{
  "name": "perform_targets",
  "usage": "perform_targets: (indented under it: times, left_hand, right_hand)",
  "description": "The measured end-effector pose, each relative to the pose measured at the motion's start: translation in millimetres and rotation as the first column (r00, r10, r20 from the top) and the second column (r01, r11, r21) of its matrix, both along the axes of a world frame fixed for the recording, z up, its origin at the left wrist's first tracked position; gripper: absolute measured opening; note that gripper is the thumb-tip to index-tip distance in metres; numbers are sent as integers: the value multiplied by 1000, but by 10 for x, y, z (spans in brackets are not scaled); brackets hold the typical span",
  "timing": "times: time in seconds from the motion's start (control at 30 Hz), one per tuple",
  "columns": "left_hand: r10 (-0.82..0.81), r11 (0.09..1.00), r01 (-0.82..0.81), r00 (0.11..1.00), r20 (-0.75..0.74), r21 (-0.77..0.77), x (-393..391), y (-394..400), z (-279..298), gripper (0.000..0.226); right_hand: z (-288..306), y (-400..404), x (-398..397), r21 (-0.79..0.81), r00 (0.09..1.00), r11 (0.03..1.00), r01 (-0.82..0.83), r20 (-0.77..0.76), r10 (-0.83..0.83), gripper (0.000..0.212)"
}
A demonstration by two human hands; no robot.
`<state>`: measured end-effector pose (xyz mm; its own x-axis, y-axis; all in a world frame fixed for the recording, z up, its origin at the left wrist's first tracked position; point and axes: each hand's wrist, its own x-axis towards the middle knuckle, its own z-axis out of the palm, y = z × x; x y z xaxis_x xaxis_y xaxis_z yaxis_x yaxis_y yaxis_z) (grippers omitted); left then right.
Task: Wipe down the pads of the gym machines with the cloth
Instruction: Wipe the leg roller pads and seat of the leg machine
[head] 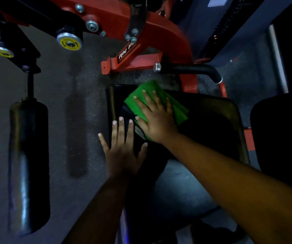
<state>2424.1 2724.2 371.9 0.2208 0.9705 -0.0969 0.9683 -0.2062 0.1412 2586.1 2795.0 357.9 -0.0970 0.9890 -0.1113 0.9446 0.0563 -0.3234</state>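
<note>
The wiping step is under way on the black seat pad [203, 124] in the middle of the frame. The right hand [154, 118] lies flat on the green cloth [148, 95], fingers straight and spread, pressing it onto the upper left part of the pad; its grip is apart, not curled round the cloth. The left hand [122, 148] rests just beside it, lower left of centre, also flat with fingers straight and apart, bearing on the pad's left edge as if to steady it. The light is poor, so it may be that a darker fold or strap lies between the two hands; that cannot be told for sure.

The cloth sits near the pad's upper left corner, close under the red frame [159, 32] and the black handle [191, 69]. Most of the pad, to the right and toward the bottom of the frame, lies outside the cloth, so the next move likely calls for a firm flat sweep across that area, keeping the palm on the cloth so it does not bunch. The roller pad [29, 155] at the left of the frame and the dark pad [278, 138] at the right edge probably wait their turn.
</note>
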Motion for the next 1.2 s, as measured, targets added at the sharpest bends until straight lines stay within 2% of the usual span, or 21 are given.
perform_targets:
  times: [0.07,0.13,0.23,0.3,0.37,0.4,0.47,0.53,0.57,0.63,0.73,0.87,0.9,0.97,1.07,1.13,1.2]
  left_hand:
    - [-6,1000,7,1000,-10,5,-4,-7,-8,81]
    - [-9,1000,9,1000,-22,16,-12,-8,6,80]
    - [-91,995,93,995,-35,45,5,-9,42,77]
    - [-154,986,156,987,-41,60,19,-10,47,76]
    - [-182,980,184,982,-45,68,22,-2,45,76]
    - [-190,979,193,981,-43,69,36,-7,45,76]
    - [-203,976,206,978,-50,72,38,-14,40,76]
    - [-212,973,217,975,-69,83,28,-8,39,76]
    - [-217,971,223,973,-74,87,29,-13,32,76]
    - [-225,969,231,972,-70,91,31,-10,27,76]
    - [-219,971,225,972,-85,75,27,4,41,77]
    - [-207,977,210,976,-63,40,29,5,68,78]
    - [-206,978,208,977,-58,32,27,7,68,78]
    - [-211,977,213,975,-68,27,19,7,65,78]
    - [-204,978,206,976,-77,22,14,9,51,79]
    - [-198,980,200,976,-89,14,17,15,46,79]
    - [-199,980,200,977,-80,0,25,14,50,79]
  right_hand:
    - [-56,75,202,47,993,992,-116,-7,117,68]
    - [-155,54,505,41,995,995,-96,4,96,70]
    - [-351,-198,1202,-16,979,980,199,37,-198,71]
    - [-384,-385,1532,-104,907,901,422,42,-420,74]
    - [-360,-438,1382,-161,833,818,552,58,-550,75]
    - [-320,-457,1209,-152,834,820,551,69,-548,75]
    - [-272,-528,939,-100,913,907,408,51,-405,72]
    - [-312,-572,1112,-74,983,981,182,28,-180,70]
    - [-382,-575,1354,-74,990,987,141,32,-139,70]
    - [-497,-598,1841,-106,964,959,261,85,-253,73]
    - [-535,-661,2179,-141,872,862,488,118,-474,78]
    - [-396,-651,1771,-210,726,699,684,103,-679,79]
    - [-370,-681,1574,-234,727,693,682,107,-679,78]
    - [-331,-792,1251,-228,802,770,596,107,-588,75]
    - [-310,-706,1403,-255,893,856,450,96,-440,71]
    - [-378,-523,1706,-267,898,857,440,131,-420,71]
    - [-407,-490,1939,-216,863,836,504,102,-494,72]
